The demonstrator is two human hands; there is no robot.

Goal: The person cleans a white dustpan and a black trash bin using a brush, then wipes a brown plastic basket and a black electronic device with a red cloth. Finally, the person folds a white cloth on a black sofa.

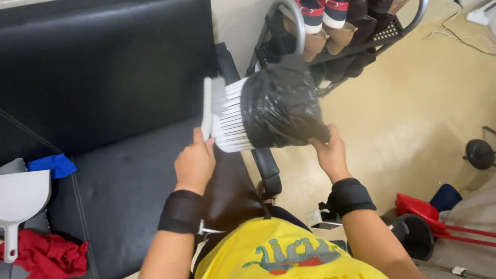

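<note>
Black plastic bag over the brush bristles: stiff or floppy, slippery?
The black bag looks thin and crinkled, so probably floppy and light. Its glossy surface may slip off the white bristles. The right hand pinches its edge while the left hand steadies the brush.

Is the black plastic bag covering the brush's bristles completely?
No, the black plastic bag wraps only the bristle tips of the white brush; a band of white bristles shows bare between the bag and the brush head.
</note>
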